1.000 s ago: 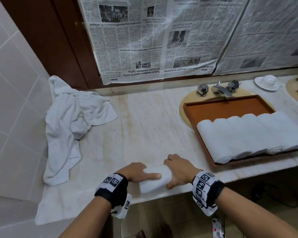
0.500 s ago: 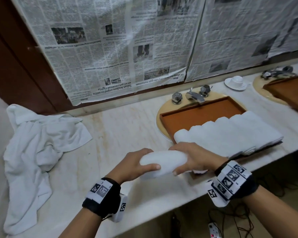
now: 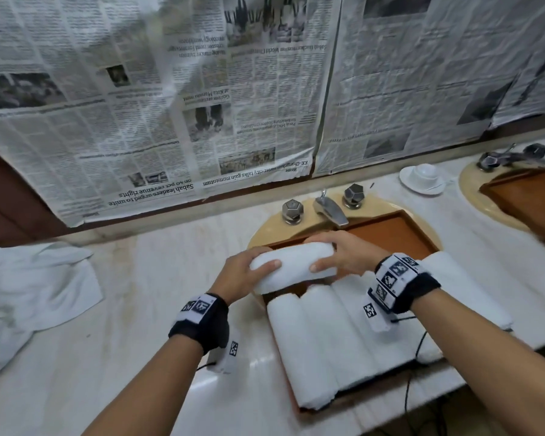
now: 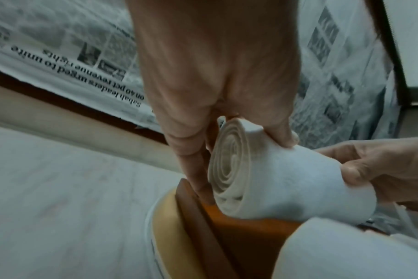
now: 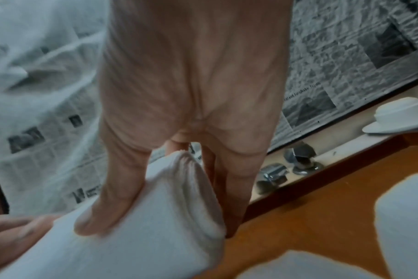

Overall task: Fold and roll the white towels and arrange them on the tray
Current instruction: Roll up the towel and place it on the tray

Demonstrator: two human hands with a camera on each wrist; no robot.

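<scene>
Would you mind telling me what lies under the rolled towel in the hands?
Under the held towel roll shows bare tray floor, beside the row of rolls. The floor directly beneath is hidden.

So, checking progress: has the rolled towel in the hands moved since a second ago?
Yes. The rolled towel left the counter edge and is now over the tray, nearer the faucet.

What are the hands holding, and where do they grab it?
A rolled white towel: left hand grips its left end, right hand its right end.

Bare tray floor (image 3: pixel 390 237) between the faucet (image 3: pixel 331 209) behind and towel rolls (image 3: pixel 328 335) in front
</scene>
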